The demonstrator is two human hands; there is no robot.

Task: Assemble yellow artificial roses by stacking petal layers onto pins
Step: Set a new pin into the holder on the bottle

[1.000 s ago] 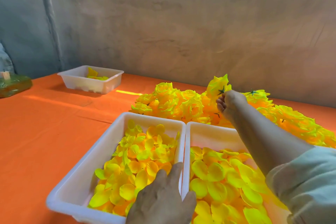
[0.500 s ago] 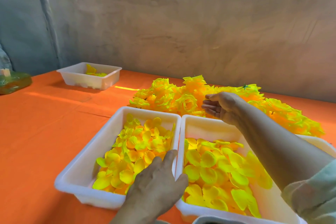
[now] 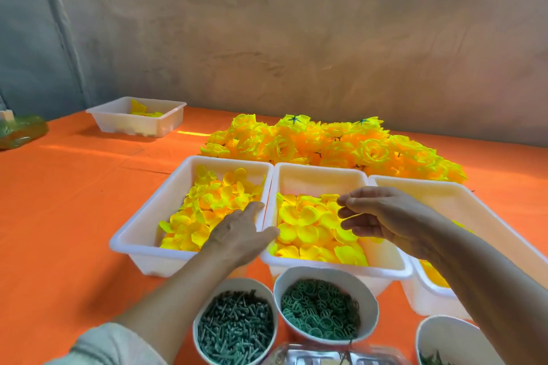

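Note:
Three white trays stand side by side on the orange table. The left tray [image 3: 139, 225] holds small yellow petals [image 3: 207, 204]; the middle tray [image 3: 320, 175] holds larger yellow petals [image 3: 308, 225]; the right tray [image 3: 462, 201] is mostly hidden by my right arm. My left hand [image 3: 241, 235] lies flat with straight fingers on the rims between the left and middle trays. My right hand [image 3: 376, 216] hovers over the middle tray, fingers loosely spread, holding nothing. A heap of finished yellow roses [image 3: 332, 145] lies behind the trays. A white bowl of dark green pins [image 3: 234, 326] stands near me.
A bowl of green rings [image 3: 323, 308] stands beside the pin bowl, and another white bowl [image 3: 453, 341] at the lower right. A small white tray [image 3: 139, 118] with a few petals stands far left, near a green object [image 3: 20, 130]. A wall closes the back.
My right hand let go of a finished rose on the heap and drew back over the middle tray. The view tilted down, bringing the bowls into sight. My left hand stayed on the tray rims.

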